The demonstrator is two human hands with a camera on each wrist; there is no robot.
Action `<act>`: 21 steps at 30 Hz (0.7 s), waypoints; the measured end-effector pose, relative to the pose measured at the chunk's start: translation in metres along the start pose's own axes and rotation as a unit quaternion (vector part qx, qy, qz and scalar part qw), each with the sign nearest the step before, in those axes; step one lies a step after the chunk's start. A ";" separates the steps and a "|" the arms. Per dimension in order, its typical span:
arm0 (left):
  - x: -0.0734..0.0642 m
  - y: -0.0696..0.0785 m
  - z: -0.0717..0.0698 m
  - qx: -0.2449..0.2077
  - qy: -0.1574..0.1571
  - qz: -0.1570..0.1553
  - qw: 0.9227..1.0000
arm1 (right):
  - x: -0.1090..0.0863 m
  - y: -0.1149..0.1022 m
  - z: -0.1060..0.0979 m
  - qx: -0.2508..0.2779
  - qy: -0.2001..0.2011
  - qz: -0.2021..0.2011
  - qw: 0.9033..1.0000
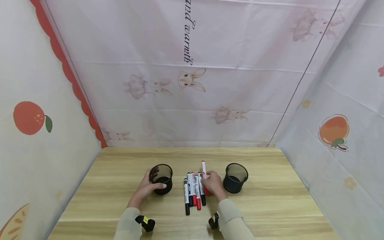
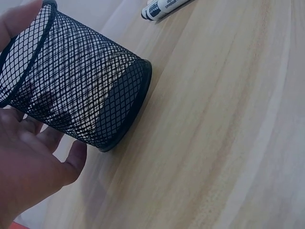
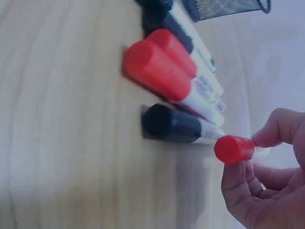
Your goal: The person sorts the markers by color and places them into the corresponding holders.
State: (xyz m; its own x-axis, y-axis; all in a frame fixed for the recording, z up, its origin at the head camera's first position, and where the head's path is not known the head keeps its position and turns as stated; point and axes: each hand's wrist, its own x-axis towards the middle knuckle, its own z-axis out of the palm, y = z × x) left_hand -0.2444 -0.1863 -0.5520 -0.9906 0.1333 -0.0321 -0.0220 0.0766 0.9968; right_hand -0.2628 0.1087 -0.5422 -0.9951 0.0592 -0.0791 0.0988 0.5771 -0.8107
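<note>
My left hand (image 1: pixel 145 187) holds a black mesh pen cup (image 2: pixel 90 78), the thumb over its rim and the fingers around the far side. Between thumb and fingers, my right hand (image 1: pixel 214 182) pinches a red-capped whiteboard marker (image 3: pixel 233 149), its white barrel pointing away from me. Just left of that hand lies a row of several markers; a black marker (image 3: pixel 171 125) is the closest to it, with a red marker (image 3: pixel 159 71) beyond. At the row's left end is another black marker (image 1: pixel 186 196).
A second black mesh cup (image 1: pixel 233 185) stands upright on the wooden table (image 1: pixel 270 213), right of my right hand. Printed cloth walls (image 1: pixel 192 130) enclose the table at the back and both sides.
</note>
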 end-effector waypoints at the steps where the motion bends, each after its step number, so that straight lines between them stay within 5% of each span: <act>1: 0.000 0.000 0.000 0.003 -0.001 0.001 1.000 | 0.000 -0.002 0.000 0.012 -0.003 0.001 1.000; 15: 0.000 0.013 -0.002 0.006 -0.016 -0.005 1.000 | -0.008 -0.011 -0.004 0.153 -0.022 -0.005 0.988; 21: 0.005 0.003 -0.005 0.027 -0.013 -0.001 1.000 | -0.013 -0.012 0.000 0.198 -0.022 -0.028 0.980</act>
State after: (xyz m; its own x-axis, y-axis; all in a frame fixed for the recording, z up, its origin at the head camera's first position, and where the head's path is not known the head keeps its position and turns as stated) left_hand -0.2505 -0.1903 -0.5487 -0.9866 0.1592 -0.0368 -0.0161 0.1292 0.9915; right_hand -0.2515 0.1005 -0.5314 -0.9989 -0.0041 -0.0463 0.0443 0.2174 -0.9751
